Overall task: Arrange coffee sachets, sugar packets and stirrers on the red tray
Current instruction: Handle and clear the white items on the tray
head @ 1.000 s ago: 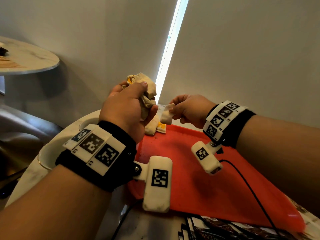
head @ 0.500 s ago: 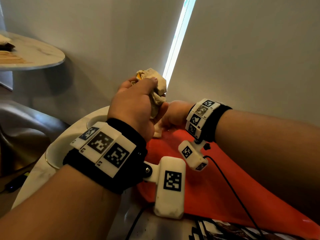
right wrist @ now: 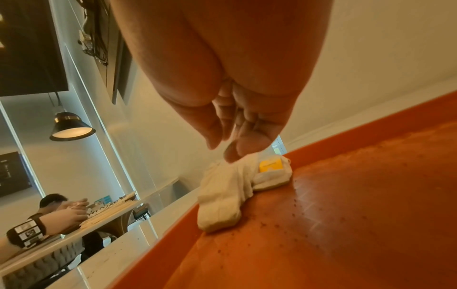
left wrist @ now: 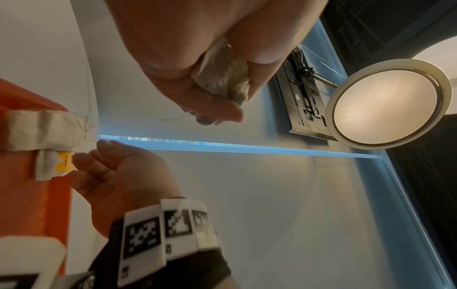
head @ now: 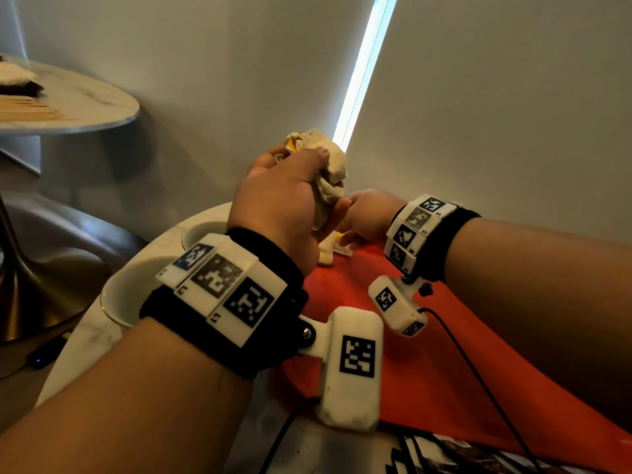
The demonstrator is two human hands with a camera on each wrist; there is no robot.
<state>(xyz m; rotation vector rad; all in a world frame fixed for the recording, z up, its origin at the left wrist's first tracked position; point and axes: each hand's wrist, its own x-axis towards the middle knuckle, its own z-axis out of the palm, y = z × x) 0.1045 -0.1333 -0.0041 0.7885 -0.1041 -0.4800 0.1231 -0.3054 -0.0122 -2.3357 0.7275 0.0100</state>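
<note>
**Left fist full of sachets, right fingertips at the two on the tray corner**

My left hand (head: pixel 284 200) is raised above the far corner of the flat red plastic tray (head: pixel 427 354), and its fingers are curled tight round a crumpled bunch of cream paper sachets (head: pixel 325 165). One of them shows a patch of yellow at the top of the fist. From the left wrist view, the same bunch (left wrist: pixel 222 78) bulges out between the thumb and the folded fingers, with a loose end hanging below.

My right hand (head: pixel 369 213) sits lower, just behind the left one and right over the tray's far corner. Its fingers (right wrist: pixel 237 144) are lightly bent and apart, and their tips touch or nearly touch the upper edge of a cream paper sachet (right wrist: pixel 222 197) lying on the tray. I cannot tell whether they pinch it; in the right wrist view nothing is wrapped in the hand. A second cream sachet with a yellow label (right wrist: pixel 272 172) lies against the first one, tucked into the corner by the tray's rim (right wrist: pixel 346 136).

The tray rests on a round white marble table (head: pixel 85 336), with two white cups (head: pixel 119 299) beside its left edge. A second round marble table (head: pixel 85 100) stands well apart on the left, carrying a pile of pale wooden stirrers (head: pixel 30 111). Printed dark packets (head: pixel 444 456) lie at the near edge of the tray.
</note>
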